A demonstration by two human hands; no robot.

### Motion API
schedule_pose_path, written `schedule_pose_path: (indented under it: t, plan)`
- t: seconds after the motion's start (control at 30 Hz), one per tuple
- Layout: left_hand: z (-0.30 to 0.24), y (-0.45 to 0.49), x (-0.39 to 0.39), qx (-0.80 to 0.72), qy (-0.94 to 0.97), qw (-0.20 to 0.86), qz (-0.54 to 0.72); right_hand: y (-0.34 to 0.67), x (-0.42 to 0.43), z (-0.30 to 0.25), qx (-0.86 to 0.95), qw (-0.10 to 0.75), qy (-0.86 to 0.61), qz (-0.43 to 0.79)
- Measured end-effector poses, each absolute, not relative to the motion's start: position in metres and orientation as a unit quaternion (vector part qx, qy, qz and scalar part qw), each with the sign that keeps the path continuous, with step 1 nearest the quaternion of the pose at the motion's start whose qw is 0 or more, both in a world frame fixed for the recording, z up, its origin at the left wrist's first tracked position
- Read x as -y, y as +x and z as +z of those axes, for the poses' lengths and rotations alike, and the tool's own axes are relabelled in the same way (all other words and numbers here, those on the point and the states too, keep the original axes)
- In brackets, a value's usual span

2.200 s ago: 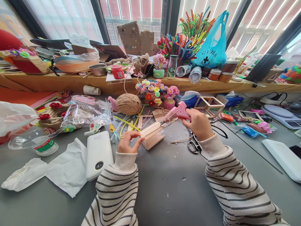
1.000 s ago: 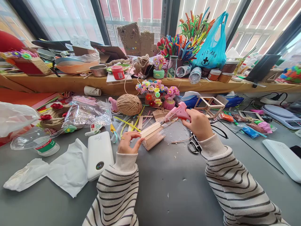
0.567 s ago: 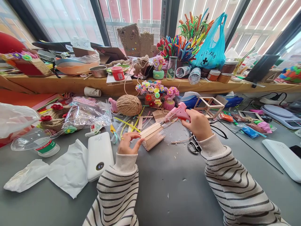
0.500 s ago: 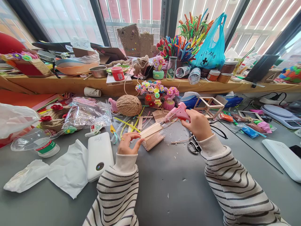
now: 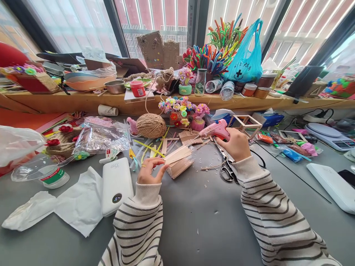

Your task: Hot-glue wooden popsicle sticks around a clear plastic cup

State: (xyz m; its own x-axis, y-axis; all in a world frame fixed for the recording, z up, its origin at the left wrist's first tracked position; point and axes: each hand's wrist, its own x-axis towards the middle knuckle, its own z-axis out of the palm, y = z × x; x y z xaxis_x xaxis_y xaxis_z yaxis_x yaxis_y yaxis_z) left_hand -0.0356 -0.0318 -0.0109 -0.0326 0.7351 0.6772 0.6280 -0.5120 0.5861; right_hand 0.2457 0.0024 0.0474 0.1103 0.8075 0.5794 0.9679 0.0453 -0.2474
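My left hand [image 5: 151, 170] is closed at the left end of a small block built of flat wooden craft sticks [image 5: 180, 166], fingertips on its upper edge and thumb in front. The block lies tilted on the grey table, its top layer of pale sticks facing up. In my right hand [image 5: 235, 143] is a pink hot glue gun [image 5: 216, 129], gripped by its handle. Its nozzle points left, just beyond the block's far right corner and apart from it. Below my right wrist lie scissors [image 5: 227, 171], partly hidden by the sleeve.
Behind the block are loose craft sticks [image 5: 191, 137] and a ball of twine [image 5: 151, 126]. A white power bank [image 5: 117, 188] and white tissue [image 5: 80, 201] lie left. A wooden stick frame [image 5: 248, 125] stands back right. Glue scraps dot the table [image 5: 194, 221].
My right hand has drawn the glue gun slightly right and away, so its nozzle has left the block's far edge. My left hand stays at the block.
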Motion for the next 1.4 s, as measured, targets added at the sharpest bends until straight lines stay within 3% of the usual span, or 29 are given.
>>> schedule_pose_path:
  t: [0.1,0.53,0.77,0.87,1.07,1.4]
  plan:
    - [-0.012,-0.034,0.031,-0.49,0.684,0.053,0.538,0.262,-0.013,0.031,0.607,0.334,-0.707,-0.14]
    - [-0.014,-0.031,0.031,-0.498,0.657,0.062,0.562,0.295,-0.032,-0.034,0.595,0.268,-0.749,-0.115]
    - [-0.015,-0.031,0.031,-0.502,0.66,0.056,0.557,0.296,-0.026,-0.02,0.554,0.275,-0.773,-0.137]
    - [-0.014,-0.031,0.031,-0.499,0.662,0.052,0.557,0.284,-0.023,-0.001,0.648,0.297,-0.692,-0.115]
    - [-0.012,-0.034,0.032,-0.499,0.674,0.053,0.543,0.238,-0.014,0.02,0.832,0.226,-0.507,0.015]
    - [-0.012,-0.03,0.033,-0.501,0.662,0.054,0.555,0.242,-0.003,0.044,0.83,0.071,-0.538,0.13]
